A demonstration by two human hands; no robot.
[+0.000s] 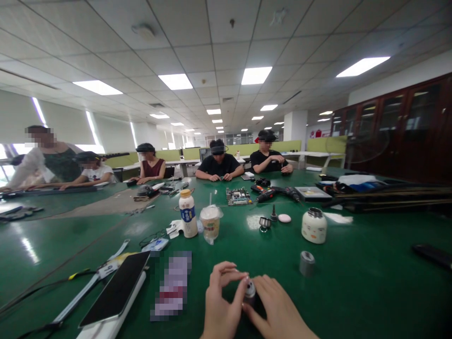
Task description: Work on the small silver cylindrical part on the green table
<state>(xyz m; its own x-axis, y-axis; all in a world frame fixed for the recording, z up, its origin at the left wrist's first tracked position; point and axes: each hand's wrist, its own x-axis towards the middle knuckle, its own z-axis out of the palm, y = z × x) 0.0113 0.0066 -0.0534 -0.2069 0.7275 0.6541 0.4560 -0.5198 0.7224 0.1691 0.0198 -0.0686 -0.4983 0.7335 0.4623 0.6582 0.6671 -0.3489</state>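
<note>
Closely cupped at 6 o'clock in the view, 2 bare hands work over 1 small grey cylinder point(250, 293) at a green table point(356, 287). The left hand point(226, 299) has its thumb and forefinger drawn nearly together, their tips pinching the cylinder's upper rim, while its other fingers curl loosely above. The right hand point(277, 303) is parted just the cylinder's width, its fingers against the 3 o'clock side and its thumb reaching low across the near side, so the piece is clamped between both hands. The cylinder stands roughly upright, its long axis near vertical; the pale end with 1 dark spot faces up, and the lower end is partly hidden by the right thumb.

Seen from that piece, a second grey cylinder point(307, 263) stands upright and untouched at 2 o'clock, with a cream jar point(314, 228) beyond it, between 1 and 2. An oval pink piece point(284, 218) lies near 1 o'clock, a circuit board point(239, 196) farther off at 12, and a lidded drink cup point(211, 223) at 11, just beside a milk bottle point(188, 216). At 9 o'clock rests a black-screened device point(115, 288). Across the table, 5 people are in view.
</note>
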